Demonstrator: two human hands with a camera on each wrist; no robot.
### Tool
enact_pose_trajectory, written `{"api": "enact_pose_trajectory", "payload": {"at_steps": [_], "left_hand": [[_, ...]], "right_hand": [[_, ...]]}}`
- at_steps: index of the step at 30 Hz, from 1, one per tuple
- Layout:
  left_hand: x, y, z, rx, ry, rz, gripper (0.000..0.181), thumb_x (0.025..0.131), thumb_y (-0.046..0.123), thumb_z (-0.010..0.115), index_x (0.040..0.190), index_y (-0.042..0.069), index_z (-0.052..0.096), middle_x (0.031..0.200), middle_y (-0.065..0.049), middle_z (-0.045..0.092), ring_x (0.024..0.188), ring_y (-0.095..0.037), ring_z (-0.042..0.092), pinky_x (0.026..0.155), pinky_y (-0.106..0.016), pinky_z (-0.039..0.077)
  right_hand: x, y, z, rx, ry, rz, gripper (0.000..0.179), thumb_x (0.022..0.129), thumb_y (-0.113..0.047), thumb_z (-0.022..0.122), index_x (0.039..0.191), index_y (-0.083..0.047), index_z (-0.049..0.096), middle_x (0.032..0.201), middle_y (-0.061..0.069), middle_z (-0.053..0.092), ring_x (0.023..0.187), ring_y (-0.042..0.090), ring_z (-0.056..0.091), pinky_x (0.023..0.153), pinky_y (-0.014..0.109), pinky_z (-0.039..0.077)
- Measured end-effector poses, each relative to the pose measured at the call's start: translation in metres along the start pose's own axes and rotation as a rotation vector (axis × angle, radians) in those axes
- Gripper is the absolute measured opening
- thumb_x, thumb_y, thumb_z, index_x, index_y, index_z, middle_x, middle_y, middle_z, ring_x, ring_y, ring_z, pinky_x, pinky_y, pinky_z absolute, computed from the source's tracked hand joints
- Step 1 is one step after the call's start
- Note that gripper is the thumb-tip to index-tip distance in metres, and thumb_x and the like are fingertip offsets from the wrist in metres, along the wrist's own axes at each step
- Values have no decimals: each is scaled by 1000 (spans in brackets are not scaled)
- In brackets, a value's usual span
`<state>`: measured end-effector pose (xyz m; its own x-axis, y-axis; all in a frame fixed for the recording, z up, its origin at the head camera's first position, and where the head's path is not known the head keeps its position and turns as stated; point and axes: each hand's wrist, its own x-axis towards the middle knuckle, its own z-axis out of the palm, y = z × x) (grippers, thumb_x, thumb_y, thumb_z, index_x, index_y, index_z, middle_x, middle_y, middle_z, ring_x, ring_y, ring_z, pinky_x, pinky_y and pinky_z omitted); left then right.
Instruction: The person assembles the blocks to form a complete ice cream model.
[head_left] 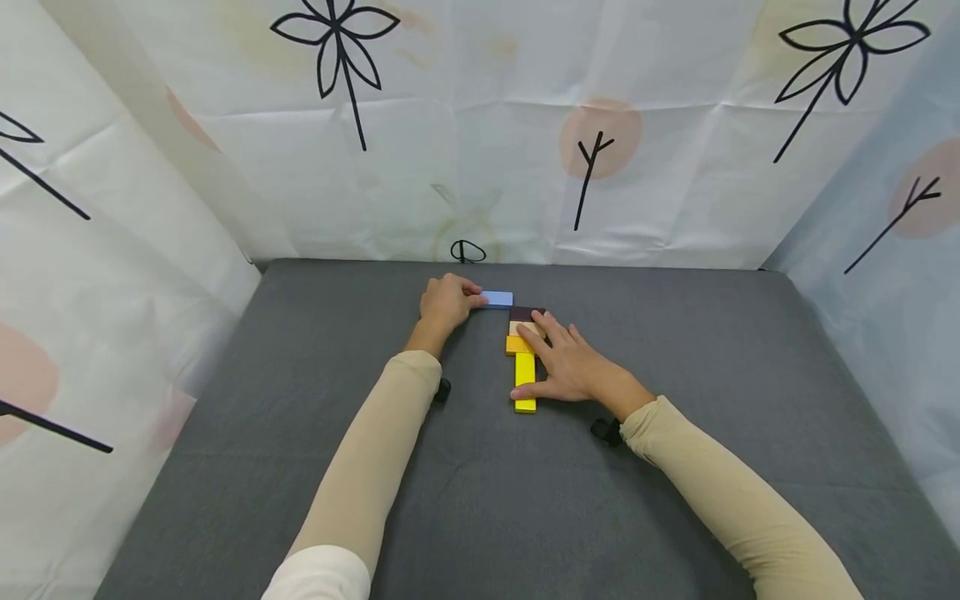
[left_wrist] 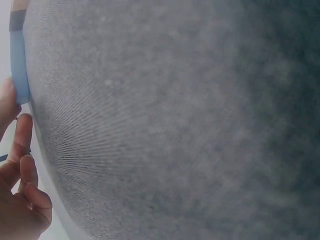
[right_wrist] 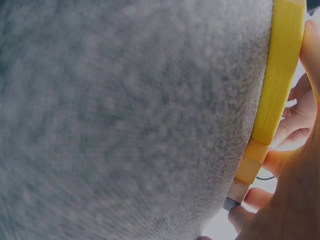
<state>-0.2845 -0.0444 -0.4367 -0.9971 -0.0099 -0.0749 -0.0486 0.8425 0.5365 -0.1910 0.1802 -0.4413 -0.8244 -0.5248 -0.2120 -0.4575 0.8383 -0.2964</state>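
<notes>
At the far middle of the table lies a blue block (head_left: 498,298). My left hand (head_left: 447,302) pinches its left end between thumb and fingers. From its right end a line of blocks runs toward me: a dark brown block (head_left: 523,314), a pale wooden block (head_left: 517,329), an orange block (head_left: 516,345) and a long yellow block (head_left: 525,367). My right hand (head_left: 573,367) is spread over this line from the right. Its thumb touches the yellow block, and its fingertips rest on the upper blocks, partly covering them. In the right wrist view, the yellow block (right_wrist: 281,75) shows edge-on.
A dark grey cloth (head_left: 300,358) covers the table. Behind and at the sides hangs a white curtain (head_left: 495,192) with flower and branch prints. Small black wrist cameras (head_left: 606,431) sit under both wrists.
</notes>
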Motion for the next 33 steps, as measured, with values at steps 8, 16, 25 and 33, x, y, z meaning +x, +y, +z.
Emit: {"api": "enact_pose_trajectory", "payload": {"at_steps": [8, 16, 25, 33], "left_hand": [[-2, 5, 6, 4, -6, 15, 32, 93, 42, 74, 119, 24, 78, 120, 0, 75, 122, -29, 59, 106, -46, 49], [-2, 9, 11, -20, -15, 11, 34, 95, 41, 71, 125, 26, 76, 130, 0, 72, 125, -27, 61, 108, -44, 50], [-1, 12, 14, -41, -36, 31, 35, 96, 38, 70, 129, 24, 73, 133, -3, 71, 127, -29, 58, 109, -45, 49], [0, 16, 19, -36, -39, 68, 34, 98, 37, 69, 129, 24, 73, 132, -2, 72, 127, -27, 63, 106, -42, 53]], "right_hand": [[0, 2, 1, -1, 4, 3, 109, 86, -75, 63, 166, -19, 14, 173, 17, 5, 161, 39, 6, 126, 66, 12], [1, 2, 1, -3, -10, 3, 109, 87, -76, 61, 166, -20, 11, 173, 16, 2, 161, 38, 4, 127, 66, 11], [3, 4, 3, -5, -26, 15, 109, 86, -78, 59, 166, -23, 10, 174, 12, -1, 162, 35, 1, 128, 63, 10], [1, 2, 0, -2, -20, 13, 109, 86, -77, 60, 166, -21, 11, 174, 15, 2, 161, 37, 4, 127, 65, 11]]}}
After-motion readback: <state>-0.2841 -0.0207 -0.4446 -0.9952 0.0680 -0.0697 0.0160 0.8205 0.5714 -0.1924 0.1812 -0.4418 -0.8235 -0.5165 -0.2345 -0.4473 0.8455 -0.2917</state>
